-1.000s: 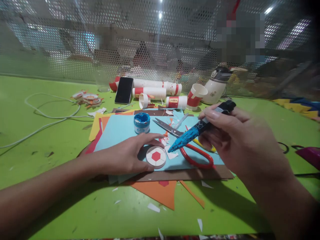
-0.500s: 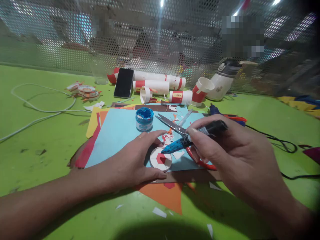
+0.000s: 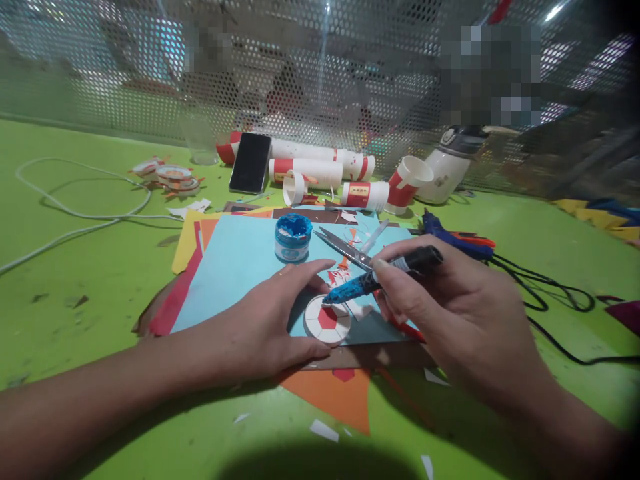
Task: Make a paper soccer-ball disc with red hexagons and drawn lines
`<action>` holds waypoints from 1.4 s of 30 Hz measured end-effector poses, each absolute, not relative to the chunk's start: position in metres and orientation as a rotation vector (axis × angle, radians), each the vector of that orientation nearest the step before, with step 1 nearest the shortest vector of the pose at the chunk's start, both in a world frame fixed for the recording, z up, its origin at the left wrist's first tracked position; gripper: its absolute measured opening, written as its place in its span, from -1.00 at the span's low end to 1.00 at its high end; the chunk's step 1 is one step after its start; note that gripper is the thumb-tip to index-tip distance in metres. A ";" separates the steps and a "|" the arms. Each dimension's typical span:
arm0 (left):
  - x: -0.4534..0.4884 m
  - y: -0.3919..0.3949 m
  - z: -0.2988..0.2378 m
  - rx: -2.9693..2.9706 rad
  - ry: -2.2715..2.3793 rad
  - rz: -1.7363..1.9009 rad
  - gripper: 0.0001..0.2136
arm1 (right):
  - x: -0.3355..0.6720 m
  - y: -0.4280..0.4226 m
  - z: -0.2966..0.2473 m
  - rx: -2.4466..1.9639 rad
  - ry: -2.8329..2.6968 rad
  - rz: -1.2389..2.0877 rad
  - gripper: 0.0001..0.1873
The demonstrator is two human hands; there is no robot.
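Note:
My left hand [image 3: 273, 310] rests on the paper, thumb and fingers curved round a small white disc [image 3: 314, 325] that looks like a paper cup base. A red hexagon [image 3: 327, 318] lies at the disc's middle, with thin lines running out to the rim. In my right hand [image 3: 440, 307] is a black marker [image 3: 367, 283] whose tip end is smeared blue; the tip is at the disc, just above the hexagon. Scissors [image 3: 345, 248] with red handles lie partly under my right hand. A jar of blue paint [image 3: 293, 238] stands open behind my left hand.
Light blue paper [image 3: 225, 267] tops a stack of coloured sheets. Behind it are a phone [image 3: 250, 163], red-and-white paper cups [image 3: 305, 172] and a white bottle [image 3: 445, 173]. A blue glue gun [image 3: 453, 237] with a black cord lies at right. A perforated metal screen [image 3: 300, 87] edges the green table [image 3: 75, 347].
The view has shifted slightly. The marker tip stays near the hexagon's upper edge, and my right hand has moved a little to the left. My left hand still keeps the disc in place.

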State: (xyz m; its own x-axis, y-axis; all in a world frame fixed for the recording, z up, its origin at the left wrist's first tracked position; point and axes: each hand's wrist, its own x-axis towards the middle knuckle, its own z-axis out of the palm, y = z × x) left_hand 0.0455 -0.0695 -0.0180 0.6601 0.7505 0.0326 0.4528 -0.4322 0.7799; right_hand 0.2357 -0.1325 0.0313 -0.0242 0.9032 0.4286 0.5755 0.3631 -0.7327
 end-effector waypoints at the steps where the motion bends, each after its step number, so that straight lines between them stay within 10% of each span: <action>1: 0.046 -0.069 -0.018 2.093 0.924 0.495 -0.20 | 0.236 -0.133 0.031 -1.322 -1.712 0.448 -0.88; 42: 0.046 -0.069 -0.018 2.171 0.868 0.509 -0.25 | 0.234 -0.130 0.025 -1.336 -1.770 0.439 -0.99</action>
State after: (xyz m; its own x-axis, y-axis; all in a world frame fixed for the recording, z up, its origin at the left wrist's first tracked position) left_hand 0.0460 -0.0691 -0.0183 0.6934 0.7152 0.0873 0.4255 -0.5042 0.7515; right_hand 0.2335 -0.1304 0.0248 -0.0652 0.9068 0.4164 0.6074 0.3672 -0.7045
